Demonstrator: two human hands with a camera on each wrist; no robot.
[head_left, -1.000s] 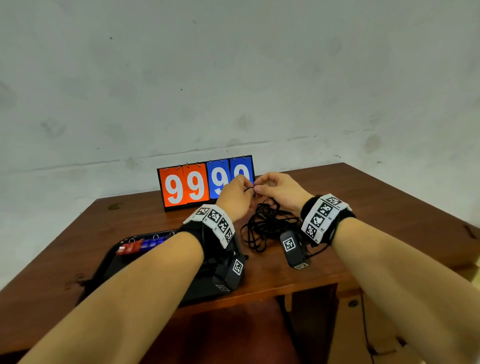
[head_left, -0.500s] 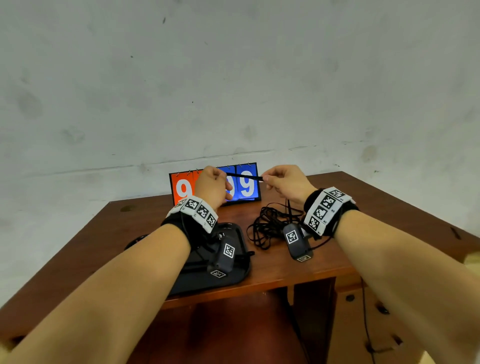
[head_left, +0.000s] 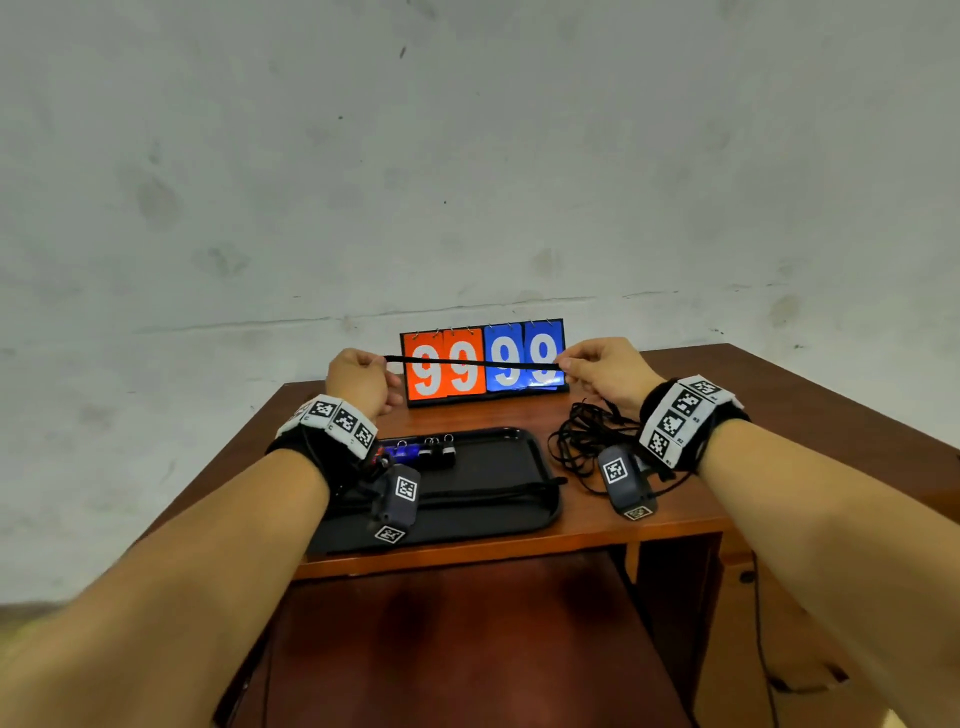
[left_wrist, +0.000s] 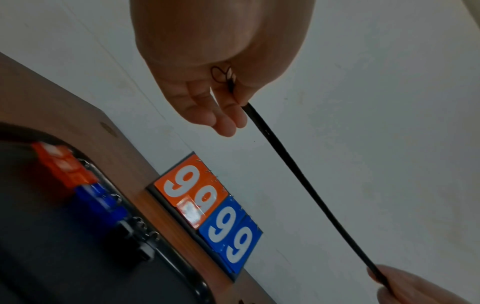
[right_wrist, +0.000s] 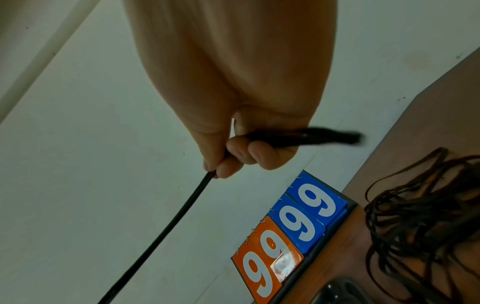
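Over brown wooden table (head_left: 493, 415), mid-frame, with left hand (head_left: 358, 382) and right hand (head_left: 602, 371) each pinching thin flat black cord (head_left: 472, 362) taut, best to pull evenly, no jerking.

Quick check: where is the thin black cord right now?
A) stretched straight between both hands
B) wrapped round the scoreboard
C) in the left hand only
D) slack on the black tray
A: the thin black cord runs straight from the left hand to the right hand, each pinching it, above the brown wooden table.
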